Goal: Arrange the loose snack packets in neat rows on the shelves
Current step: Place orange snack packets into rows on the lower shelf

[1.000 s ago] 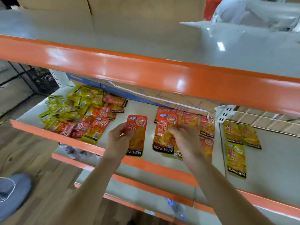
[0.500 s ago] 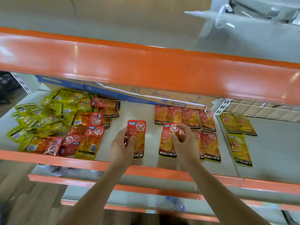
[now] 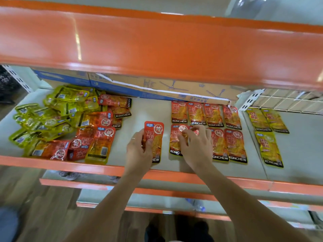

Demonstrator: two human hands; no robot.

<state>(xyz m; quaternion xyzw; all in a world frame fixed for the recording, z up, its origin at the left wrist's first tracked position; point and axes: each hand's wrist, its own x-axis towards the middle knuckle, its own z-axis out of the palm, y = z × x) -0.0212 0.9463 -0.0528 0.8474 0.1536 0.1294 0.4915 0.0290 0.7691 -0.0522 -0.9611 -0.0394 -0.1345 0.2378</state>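
On the grey shelf (image 3: 153, 110) my left hand (image 3: 139, 151) pinches a red KONCHEW packet (image 3: 155, 135) by its left edge, thumb on its face. My right hand (image 3: 195, 145) lies with spread fingers on a red packet (image 3: 174, 140) in the front row, pressing it flat beside the row's other packets (image 3: 236, 145). Behind them is a back row of red packets (image 3: 206, 114). A loose heap of red packets (image 3: 90, 140) and yellow-green packets (image 3: 50, 116) fills the shelf's left side. Yellow packets (image 3: 269, 133) lie on the right section.
An orange upper-shelf beam (image 3: 157, 46) overhangs the work area. A flat cardboard box (image 3: 157, 88) lies along the back of the shelf. The shelf's orange front lip (image 3: 70, 166) runs below the packets, with lower shelves and a wooden floor beneath. A wire grid (image 3: 288, 102) stands back right.
My right hand has lowered its red packet flat into the front row and spread its fingers over it. My left hand still holds its packet. The camera has tilted down and closer.
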